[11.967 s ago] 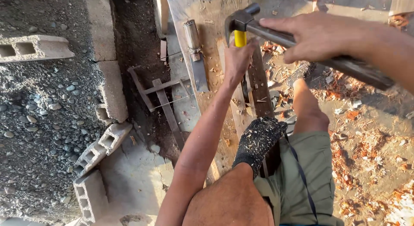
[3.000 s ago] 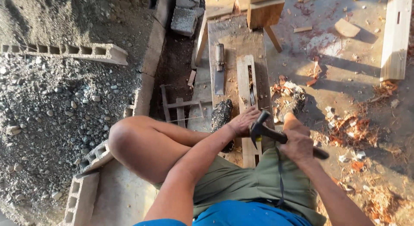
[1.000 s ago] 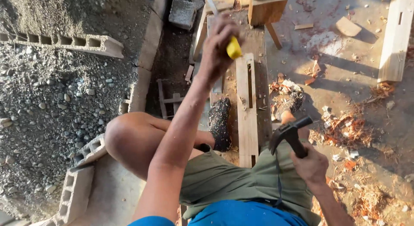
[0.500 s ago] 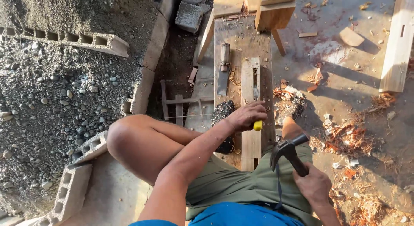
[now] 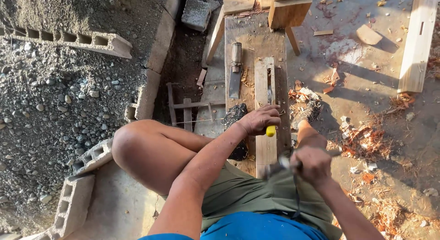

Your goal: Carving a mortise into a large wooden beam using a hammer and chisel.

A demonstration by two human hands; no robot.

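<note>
My left hand [image 5: 260, 120] is shut on a yellow-handled chisel [image 5: 271, 131], held against a pale wooden piece [image 5: 264, 84] that has a slot cut in its top. My right hand [image 5: 313, 165] grips a hammer [image 5: 284, 164], blurred and low near my lap. The wooden piece lies lengthwise on a worn wooden bench [image 5: 243, 43]. I sit astride the bench, my left knee [image 5: 133, 143] raised, both feet in dark shoes beside the piece.
A second chisel-like tool [image 5: 235, 70] lies on the bench left of the piece. A wooden block [image 5: 288, 11] stands at the bench's far end. Concrete blocks [image 5: 68, 38] and gravel lie left; a plank [image 5: 418, 43] and wood chips lie right.
My left hand came down from high up and set the chisel on the wooden piece. My right hand has swung the hammer down and inward toward my lap.
</note>
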